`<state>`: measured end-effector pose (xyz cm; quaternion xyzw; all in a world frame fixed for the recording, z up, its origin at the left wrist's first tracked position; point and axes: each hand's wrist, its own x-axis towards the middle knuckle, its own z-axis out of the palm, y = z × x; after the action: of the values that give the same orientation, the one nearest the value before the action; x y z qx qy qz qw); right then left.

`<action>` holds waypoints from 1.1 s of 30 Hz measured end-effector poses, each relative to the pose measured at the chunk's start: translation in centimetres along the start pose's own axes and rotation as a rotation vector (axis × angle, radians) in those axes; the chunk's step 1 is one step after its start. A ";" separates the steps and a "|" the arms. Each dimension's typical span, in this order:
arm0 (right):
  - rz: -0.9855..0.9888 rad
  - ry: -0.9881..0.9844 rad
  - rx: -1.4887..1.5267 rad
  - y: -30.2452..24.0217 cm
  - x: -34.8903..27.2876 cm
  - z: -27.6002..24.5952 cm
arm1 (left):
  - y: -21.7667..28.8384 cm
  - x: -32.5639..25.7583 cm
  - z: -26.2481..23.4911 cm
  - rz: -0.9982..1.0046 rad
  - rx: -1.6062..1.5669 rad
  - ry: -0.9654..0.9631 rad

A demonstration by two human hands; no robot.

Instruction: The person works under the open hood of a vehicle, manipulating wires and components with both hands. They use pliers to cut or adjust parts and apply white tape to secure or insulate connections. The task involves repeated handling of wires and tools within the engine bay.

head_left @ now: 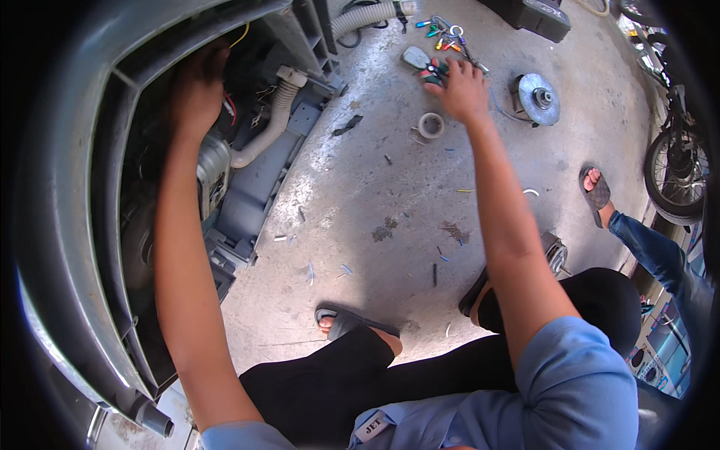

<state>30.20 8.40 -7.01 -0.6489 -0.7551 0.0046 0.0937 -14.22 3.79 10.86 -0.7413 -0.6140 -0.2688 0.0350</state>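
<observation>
My left hand (pixel 196 90) reaches into the underside of a tipped grey washing machine (pixel 75 225), among wires and a corrugated grey hose (pixel 276 120); its fingers are hidden in the dark. My right hand (pixel 459 88) stretches out over the concrete floor and rests on a pile of small hand tools with red and green handles (pixel 429 69). Whether its fingers grip one I cannot tell. A roll of tape (pixel 430 124) lies just below that hand.
A round metal pulley part (pixel 538 97) lies right of my right hand. Coloured-handled tools (pixel 442 34) and another hose (pixel 364 15) lie further out. Another person's sandalled foot (pixel 598 191) and jeans leg stand at right, near a motorbike wheel (pixel 675 176). Wire scraps litter the floor.
</observation>
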 end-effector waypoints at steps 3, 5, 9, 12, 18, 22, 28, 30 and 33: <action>-0.058 -0.360 -0.047 0.2 2.0 -2.7 | 1.2 -0.5 0.0 -0.197 -0.081 -0.081; -0.075 -0.254 -0.178 -1.2 1.8 -2.5 | 0.4 -0.1 0.0 -0.080 -0.076 -0.025; -0.032 0.183 -0.114 -5.5 -2.4 -3.4 | 0.1 -0.7 -0.8 -0.084 -0.096 -0.052; 0.317 0.243 0.402 -12.0 -8.5 -4.2 | -0.3 -0.7 -2.1 -0.111 0.000 -0.297; 0.508 -0.573 2.004 -23.6 -17.6 -6.8 | -0.5 -0.6 -3.2 -0.148 -0.004 -0.370; 0.370 -1.063 2.342 -26.0 -14.9 -8.1 | -0.6 -0.8 -2.3 -0.291 -0.172 -0.390; 0.156 -1.199 2.459 -27.0 -6.2 -8.5 | -1.9 -1.6 -1.6 -0.299 -0.293 -0.335; 0.167 -1.165 2.418 -27.9 -5.0 -8.6 | -2.8 -1.6 -1.5 -0.288 -0.307 -0.304; 0.132 -1.101 2.264 -28.2 -4.4 -8.2 | -2.6 -1.7 -1.5 -0.295 -0.272 -0.271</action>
<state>4.41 -1.32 4.09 -0.1537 -0.2330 0.9217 0.2692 -17.30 2.38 10.65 -0.6706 -0.6730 -0.2492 -0.1875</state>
